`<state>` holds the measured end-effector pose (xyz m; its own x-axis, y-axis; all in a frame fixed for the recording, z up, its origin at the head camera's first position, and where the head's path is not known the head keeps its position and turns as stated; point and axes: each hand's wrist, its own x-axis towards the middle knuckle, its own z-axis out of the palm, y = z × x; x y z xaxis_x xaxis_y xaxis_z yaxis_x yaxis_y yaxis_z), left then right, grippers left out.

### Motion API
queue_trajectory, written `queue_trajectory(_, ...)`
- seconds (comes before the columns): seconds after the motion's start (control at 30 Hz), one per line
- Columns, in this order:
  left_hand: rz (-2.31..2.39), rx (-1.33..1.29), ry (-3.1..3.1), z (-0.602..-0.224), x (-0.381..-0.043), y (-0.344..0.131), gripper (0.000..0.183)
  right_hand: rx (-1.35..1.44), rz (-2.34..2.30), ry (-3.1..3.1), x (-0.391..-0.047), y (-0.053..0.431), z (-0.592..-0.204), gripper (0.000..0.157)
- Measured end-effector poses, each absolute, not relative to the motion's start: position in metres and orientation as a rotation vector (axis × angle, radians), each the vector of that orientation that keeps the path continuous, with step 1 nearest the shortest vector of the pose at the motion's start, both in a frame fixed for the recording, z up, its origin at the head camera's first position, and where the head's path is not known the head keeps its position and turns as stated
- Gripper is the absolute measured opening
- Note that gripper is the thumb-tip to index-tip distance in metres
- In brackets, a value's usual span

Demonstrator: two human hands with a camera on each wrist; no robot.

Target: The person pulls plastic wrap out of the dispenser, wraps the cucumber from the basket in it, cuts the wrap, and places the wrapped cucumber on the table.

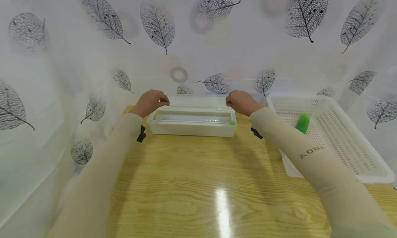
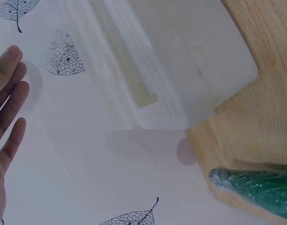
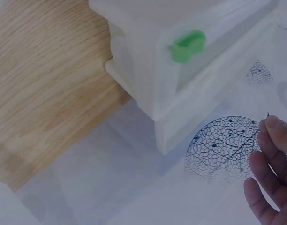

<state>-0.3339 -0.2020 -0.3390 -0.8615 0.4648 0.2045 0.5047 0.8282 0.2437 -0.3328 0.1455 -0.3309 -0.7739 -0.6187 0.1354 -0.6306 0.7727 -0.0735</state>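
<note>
A long white cling film dispenser stands at the table's back edge, its lid tipped back. A green slide cutter sits at its right end. In the head view my left hand is by the back left corner, thumb and forefinger pinched together. My right hand pinches likewise at the back right corner. Both seem to hold the edge of clear cling film, which is barely visible. The wrist views show the left fingers and right fingers beyond the box, apart from its walls.
At the right, a white perforated basket holds a green cucumber, partly behind the right sleeve. Left of the dispenser lies a shiny, film-wrapped green vegetable, hidden in the head view. Leaf-printed curtain surrounds the wooden table.
</note>
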Motion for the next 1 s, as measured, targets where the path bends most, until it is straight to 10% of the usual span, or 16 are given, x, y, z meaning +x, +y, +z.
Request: queue_trajectory(1.0, -0.304, -0.802, -2.693, -0.303, -0.302, -0.211, 0.013, 1.023, 0.155, -2.795, -0.309, 0.143, -0.282, 0.017)
